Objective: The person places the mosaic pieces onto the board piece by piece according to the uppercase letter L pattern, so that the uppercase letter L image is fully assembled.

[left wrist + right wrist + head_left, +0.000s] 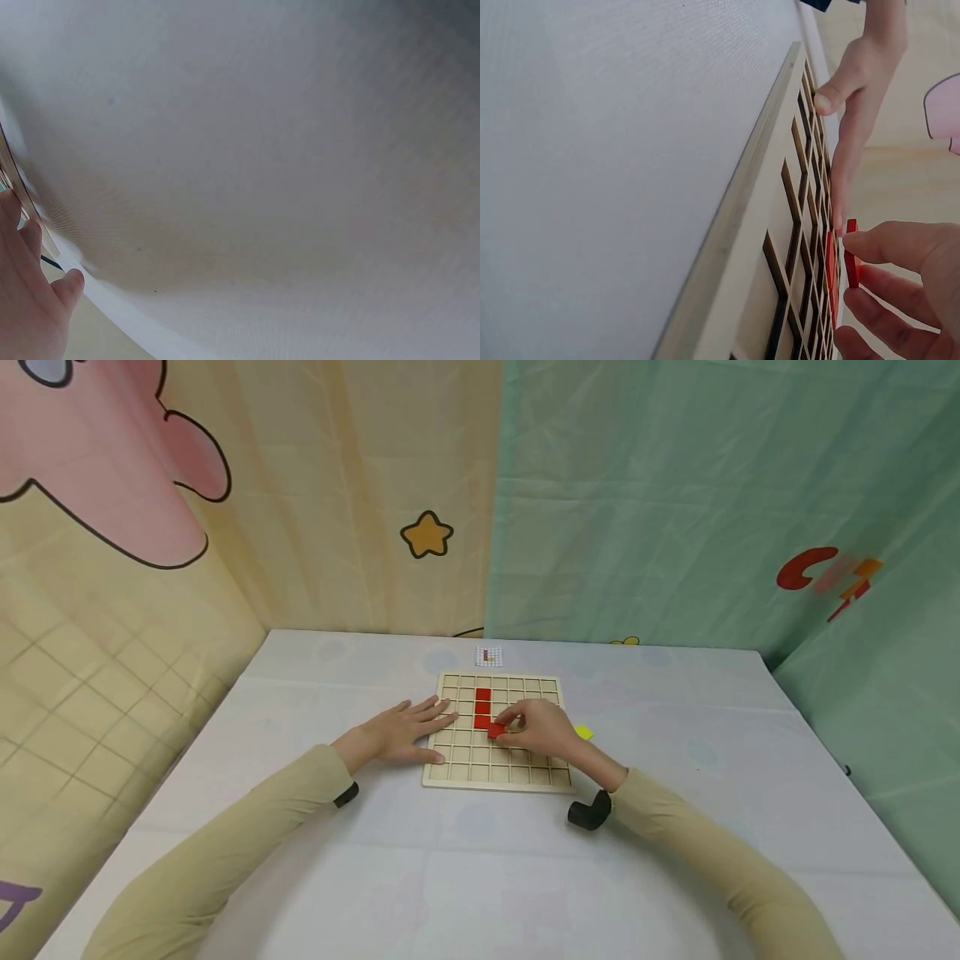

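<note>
A wooden grid board [457, 774] lies on the table, with a column of red square tiles [482, 707] set in its cells. My right hand [542, 728] pinches one red tile [852, 253] between thumb and fingers, just above the board beside the lower end of that column. In the right wrist view this tile stands on edge in the fingertips. My left hand [401, 732] rests on the board's left edge, fingers spread and straight. Only part of the left hand [34, 300] shows in the left wrist view, at the board's edge.
Behind the board lies a small printed grid card [489, 657] with coloured squares. A yellow tile [584, 732] sits on the table right of the board, partly behind my right wrist. The white-covered table [465, 877] meets patterned curtains [360, 485] at its far side.
</note>
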A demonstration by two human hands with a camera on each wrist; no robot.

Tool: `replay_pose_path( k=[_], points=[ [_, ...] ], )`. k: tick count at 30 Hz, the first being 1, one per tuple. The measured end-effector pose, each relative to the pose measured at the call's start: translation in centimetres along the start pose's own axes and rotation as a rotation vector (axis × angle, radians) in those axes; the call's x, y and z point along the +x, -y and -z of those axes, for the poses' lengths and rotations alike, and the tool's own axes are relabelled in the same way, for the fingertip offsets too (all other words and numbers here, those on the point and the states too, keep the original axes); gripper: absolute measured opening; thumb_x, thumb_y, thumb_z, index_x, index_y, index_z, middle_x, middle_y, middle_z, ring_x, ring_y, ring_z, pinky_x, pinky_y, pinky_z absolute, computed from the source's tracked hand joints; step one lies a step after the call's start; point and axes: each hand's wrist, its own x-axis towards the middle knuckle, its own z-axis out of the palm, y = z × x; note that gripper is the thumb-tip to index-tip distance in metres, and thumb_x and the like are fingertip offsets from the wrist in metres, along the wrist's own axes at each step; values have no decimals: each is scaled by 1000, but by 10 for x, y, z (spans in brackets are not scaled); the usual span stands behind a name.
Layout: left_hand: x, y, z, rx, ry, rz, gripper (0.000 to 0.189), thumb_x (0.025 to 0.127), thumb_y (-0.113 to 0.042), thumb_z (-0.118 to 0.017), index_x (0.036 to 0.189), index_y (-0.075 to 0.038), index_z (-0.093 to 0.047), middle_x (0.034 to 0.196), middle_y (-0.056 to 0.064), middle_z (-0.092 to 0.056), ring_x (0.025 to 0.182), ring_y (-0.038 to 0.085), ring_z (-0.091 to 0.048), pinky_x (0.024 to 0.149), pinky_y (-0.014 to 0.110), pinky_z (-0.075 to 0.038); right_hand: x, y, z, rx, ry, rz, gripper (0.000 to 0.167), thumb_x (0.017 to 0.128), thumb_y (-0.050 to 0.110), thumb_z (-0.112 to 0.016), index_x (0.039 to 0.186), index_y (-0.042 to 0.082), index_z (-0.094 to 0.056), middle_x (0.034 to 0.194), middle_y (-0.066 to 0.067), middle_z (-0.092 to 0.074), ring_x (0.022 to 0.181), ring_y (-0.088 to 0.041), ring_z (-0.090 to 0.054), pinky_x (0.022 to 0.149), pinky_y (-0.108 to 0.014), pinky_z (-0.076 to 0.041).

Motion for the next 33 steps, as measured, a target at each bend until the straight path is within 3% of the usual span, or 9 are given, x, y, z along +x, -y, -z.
replay_pose_path(
  k=[13,27,33],
  points=[
    [1,-1,0,-7,4,-2,81,91,-66,-43,155,-27,-12,164,1,-3,151,27,-1,119,58,-10,7,15,-7,13,45,-12,27,78,31,-79,100,15,-76,93,3,-74,67,-6,-58,58,-20,-44],
    [0,1,0,11,-6,-9,82,91,-66,-43,156,-25,-13,164,3,-4,151,29,-2,118,59,-11,9,16,-10,28,44,18,25,78,27,-79,99,14,-76,93,2,-75,65,-5,-56,55,-20,-43],
    [0,0,0,6,-8,-9,81,91,-65,-44,156,-25,-15,164,4,-5,151,29,-3,118,59,-11,10,16,-12,28,66,-6,24,79,27,-79,100,15,-77,94,3,-75,64,-5,-55,54,-20,-41]
  ],
)
